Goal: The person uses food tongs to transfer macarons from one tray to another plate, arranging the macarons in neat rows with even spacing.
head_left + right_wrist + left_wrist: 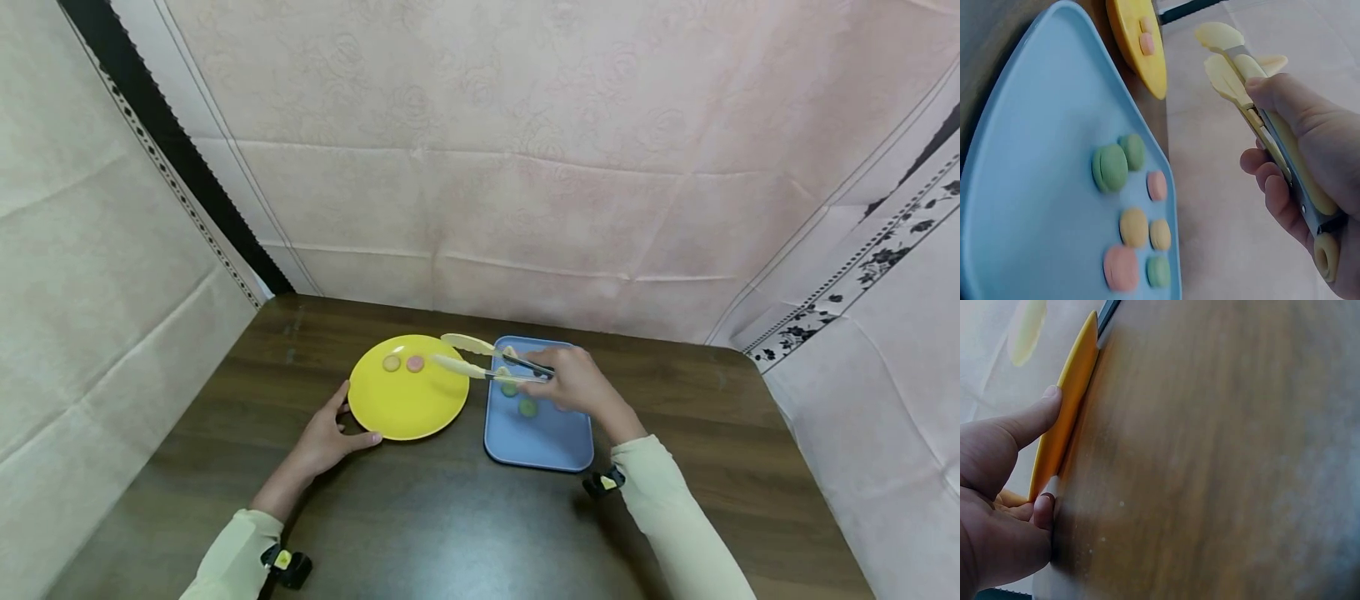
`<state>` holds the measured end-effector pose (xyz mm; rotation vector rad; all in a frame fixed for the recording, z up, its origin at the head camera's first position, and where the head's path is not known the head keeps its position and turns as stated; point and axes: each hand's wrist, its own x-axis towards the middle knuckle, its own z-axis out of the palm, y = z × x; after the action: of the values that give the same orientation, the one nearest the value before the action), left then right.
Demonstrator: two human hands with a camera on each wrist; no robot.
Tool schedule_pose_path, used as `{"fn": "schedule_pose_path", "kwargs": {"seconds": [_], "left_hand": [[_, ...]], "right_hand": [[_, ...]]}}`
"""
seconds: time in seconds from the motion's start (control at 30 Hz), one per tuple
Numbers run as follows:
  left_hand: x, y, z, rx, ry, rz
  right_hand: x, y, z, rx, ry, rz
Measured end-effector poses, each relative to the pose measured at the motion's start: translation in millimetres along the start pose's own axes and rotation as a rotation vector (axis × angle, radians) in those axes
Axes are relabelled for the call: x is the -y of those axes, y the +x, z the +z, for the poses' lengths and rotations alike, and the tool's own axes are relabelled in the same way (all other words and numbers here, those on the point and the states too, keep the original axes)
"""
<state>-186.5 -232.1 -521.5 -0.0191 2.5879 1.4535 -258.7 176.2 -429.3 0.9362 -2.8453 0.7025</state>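
My right hand [570, 382] grips a pair of tongs [461, 366] with cream tips and metal arms. In the right wrist view the tips stand apart with nothing between them. They reach left from above the blue tray [540, 447] to the right side of the yellow plate [408, 408]. On the tray lie several macarons, among them a green macaron [1110, 168], a pink macaron [1121, 268] and a yellow macaron [1134, 227]. A yellowish macaron [392, 363] and a pink macaron [416, 363] rest on the plate. My left hand [326, 437] holds the plate's left rim between thumb and fingers.
Plate and tray stand side by side on a dark wooden table [390, 517], a narrow gap between them. Pale patterned cloth [480, 208] hangs behind the table and along both sides. Each wrist wears a small black device.
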Motion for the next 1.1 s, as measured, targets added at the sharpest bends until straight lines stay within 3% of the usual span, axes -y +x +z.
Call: {"fn": "schedule_pose_path", "kwargs": {"seconds": [0.2,0.6,1.1], "left_hand": [[1.6,1.7,-0.2,0.007,0.000,-0.001],[0.7,-0.4,-0.9,0.005,0.010,-0.021],[-2.9,-1.5,-0.9,0.013,0.008,-0.019]], "right_hand": [[-6.6,-32.7,-14.0,-0.034,0.005,0.104],[-28.7,-97.1,-25.0,-0.115,-0.122,0.083],[-40.5,-130.6,-11.4,-0.078,-0.085,0.120]]}}
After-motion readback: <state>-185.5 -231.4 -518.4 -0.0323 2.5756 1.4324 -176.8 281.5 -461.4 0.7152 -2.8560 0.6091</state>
